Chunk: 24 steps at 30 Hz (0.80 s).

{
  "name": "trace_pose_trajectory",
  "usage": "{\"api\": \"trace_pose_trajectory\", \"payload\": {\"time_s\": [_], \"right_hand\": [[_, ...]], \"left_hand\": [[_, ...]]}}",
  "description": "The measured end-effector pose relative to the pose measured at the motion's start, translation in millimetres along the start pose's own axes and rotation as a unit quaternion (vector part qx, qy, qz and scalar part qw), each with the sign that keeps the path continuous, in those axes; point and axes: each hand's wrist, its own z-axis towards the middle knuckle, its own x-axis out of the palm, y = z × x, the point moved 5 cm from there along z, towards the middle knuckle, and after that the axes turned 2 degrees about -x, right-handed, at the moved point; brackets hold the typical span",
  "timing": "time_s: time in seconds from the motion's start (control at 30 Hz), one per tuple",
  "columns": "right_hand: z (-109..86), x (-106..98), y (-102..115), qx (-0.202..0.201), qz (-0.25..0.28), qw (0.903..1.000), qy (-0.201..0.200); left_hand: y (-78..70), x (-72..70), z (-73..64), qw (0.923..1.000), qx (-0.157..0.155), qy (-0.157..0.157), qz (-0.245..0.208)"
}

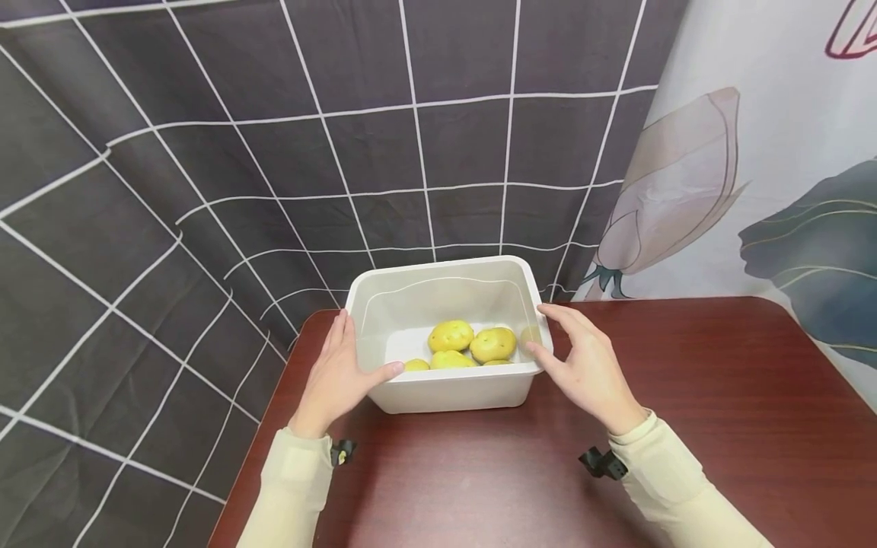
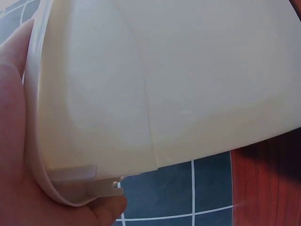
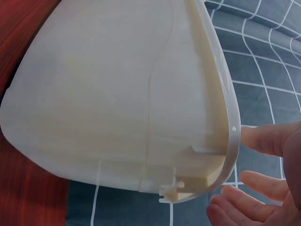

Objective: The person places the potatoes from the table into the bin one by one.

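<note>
A white plastic bin [image 1: 455,392] stands at the far part of the table, with several yellow potatoes [image 1: 493,345] inside; its front wall partly hides the nearest ones. My left hand [image 1: 339,380] grips the bin's left end. In the left wrist view the fingertips [image 2: 113,207] reach under the rim. At the right end is my right hand [image 1: 585,365], its thumb by the rim. The right wrist view shows the thumb [image 3: 265,138] at the rim's edge and the other fingers [image 3: 242,200] loosely extended, apart from the bin wall.
The dark red wooden table [image 1: 493,479] extends toward me and to the right. Behind it hangs a dark grid-patterned cloth [image 1: 459,144], which also covers the left side. A white floral curtain [image 1: 719,259] hangs at the right.
</note>
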Motion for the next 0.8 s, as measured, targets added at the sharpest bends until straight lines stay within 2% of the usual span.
{"api": "trace_pose_trajectory", "payload": {"time_s": [0.37,0.6,0.8], "right_hand": [[-7.2,-10,-13,0.019,-0.013,0.9997,0.003],[-9.5,-21,-25,0.024,-0.034,0.9991,0.007],[-10.3,-33,-38,0.025,-0.058,0.9979,0.009]], "left_hand": [[7.9,-3.9,-1.5,0.9998,0.014,-0.013,-0.01],[16.2,-12.8,-1.5,0.9987,0.023,-0.019,-0.041],[28.2,-24.0,-1.9,0.9981,0.02,-0.035,-0.046]]}}
